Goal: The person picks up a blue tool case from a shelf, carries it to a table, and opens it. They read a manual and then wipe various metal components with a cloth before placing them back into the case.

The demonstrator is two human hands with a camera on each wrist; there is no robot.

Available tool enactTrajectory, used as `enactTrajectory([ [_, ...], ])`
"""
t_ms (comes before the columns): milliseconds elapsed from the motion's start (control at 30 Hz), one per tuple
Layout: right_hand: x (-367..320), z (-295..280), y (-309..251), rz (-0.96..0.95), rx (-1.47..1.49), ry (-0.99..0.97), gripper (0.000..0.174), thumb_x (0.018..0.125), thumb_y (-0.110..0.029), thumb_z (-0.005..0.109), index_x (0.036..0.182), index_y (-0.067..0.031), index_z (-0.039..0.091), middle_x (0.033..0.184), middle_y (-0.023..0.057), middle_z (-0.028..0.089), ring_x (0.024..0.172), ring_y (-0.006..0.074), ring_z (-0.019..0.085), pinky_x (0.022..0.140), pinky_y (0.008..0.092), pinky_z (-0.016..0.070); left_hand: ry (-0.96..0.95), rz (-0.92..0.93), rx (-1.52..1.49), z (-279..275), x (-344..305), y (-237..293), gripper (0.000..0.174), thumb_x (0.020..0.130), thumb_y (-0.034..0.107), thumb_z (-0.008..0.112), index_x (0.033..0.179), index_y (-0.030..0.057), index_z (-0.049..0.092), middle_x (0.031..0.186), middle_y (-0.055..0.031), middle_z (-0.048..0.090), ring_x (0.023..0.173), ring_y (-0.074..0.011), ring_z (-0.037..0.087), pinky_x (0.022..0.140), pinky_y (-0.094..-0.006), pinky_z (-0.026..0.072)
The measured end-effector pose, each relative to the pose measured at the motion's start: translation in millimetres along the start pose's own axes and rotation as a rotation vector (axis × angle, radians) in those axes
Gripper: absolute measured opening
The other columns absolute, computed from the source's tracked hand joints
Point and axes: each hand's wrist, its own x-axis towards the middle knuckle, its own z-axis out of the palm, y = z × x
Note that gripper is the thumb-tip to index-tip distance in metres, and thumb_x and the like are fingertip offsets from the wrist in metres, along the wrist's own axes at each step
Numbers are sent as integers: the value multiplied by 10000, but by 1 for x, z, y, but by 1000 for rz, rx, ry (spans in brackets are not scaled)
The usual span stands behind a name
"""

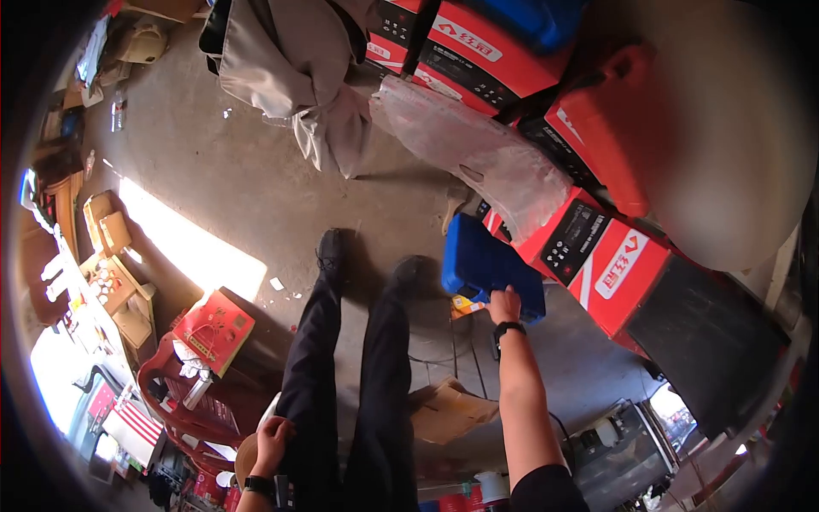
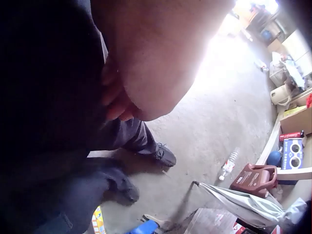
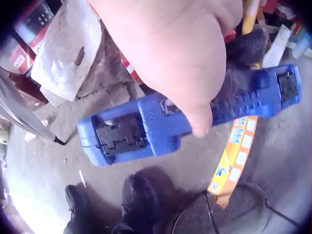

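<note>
My right hand (image 1: 505,305) grips a blue plastic tool case (image 1: 490,264) by its handle side, the arm stretched forward and down. In the right wrist view, the thumb lies over the edge of the case, between two black latches (image 3: 122,135). The case hangs beside stacked red-and-black boxes (image 1: 597,256), and an orange-yellow printed box (image 3: 234,156) shows below it. My left hand (image 1: 271,444) hangs at the left thigh with loosely curled fingers, next to the dark trousers (image 1: 311,384). Nothing shows in it; part of its fingers is hidden in the left wrist view.
A crumpled translucent plastic sheet (image 1: 478,154) drapes over the red boxes. Flattened cardboard (image 1: 452,411) lies near my feet. On the left stand a reddish chair (image 1: 166,384) and a red carton (image 1: 213,328). A grey folded umbrella (image 2: 243,200) and a brown jug (image 2: 253,179) are on the floor.
</note>
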Motion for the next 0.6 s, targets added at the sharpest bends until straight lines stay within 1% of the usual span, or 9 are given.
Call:
enactTrajectory([
  [33,-4,14,-7,-53,10,80,348,751,-338,782,978,-93,683,1024,91,679,1063,296,577,857,434,470,-11,-17,-5,5,-1,10,125,968,124,575,924,26,638,796,-34,655,720,-99,628,696,-229,515],
  [67,-2,25,-10,-63,24,74,348,751,-338,782,978,-93,683,1024,91,679,1063,296,577,857,434,470,-23,-40,-8,7,-5,15,124,972,128,572,935,25,633,812,-35,653,721,-100,626,695,-231,517],
  [133,-12,33,-14,-16,50,289,351,761,-343,769,962,-72,674,997,84,673,1042,281,562,849,427,455,-36,-57,-61,9,-6,16,128,979,135,567,946,23,620,830,-33,650,732,-112,631,689,-248,529],
  [167,-14,31,-7,-69,98,296,308,782,-323,755,932,-71,663,974,78,666,1033,278,557,843,430,463,-67,-48,-36,9,-5,21,124,978,128,565,944,22,621,828,-35,651,728,-112,630,685,-247,529],
  [267,-14,15,5,-16,164,346,308,785,-315,757,915,-60,643,960,119,676,1028,334,602,828,470,498,-63,-41,-3,12,-3,21,118,977,110,560,935,21,625,820,-41,651,713,-111,627,667,-246,522],
  [300,-14,-3,11,-22,151,352,308,785,-315,757,915,-60,643,960,119,676,1028,334,602,828,470,498,-72,-6,27,9,-1,17,115,975,104,561,930,21,627,818,-43,652,712,-111,629,654,-246,513],
  [367,-25,-56,11,-37,340,112,361,753,-343,763,917,-39,655,924,182,689,942,375,650,799,474,519,-63,45,1,4,-2,12,109,974,105,563,930,25,623,794,-33,642,695,-103,615,632,-241,493],
  [467,-79,-121,-11,-115,386,123,380,728,-361,752,891,-26,675,881,225,686,874,393,666,765,458,530,-113,162,-56,-3,-7,15,140,987,131,547,925,26,616,769,-17,628,677,-92,593,615,-235,475],
  [600,-188,-188,-39,-242,524,126,349,723,-345,738,875,-33,704,858,243,679,838,417,658,708,460,528,-187,196,-126,-19,-29,41,166,976,175,574,917,27,624,750,-9,627,679,-92,593,610,-243,475],
])
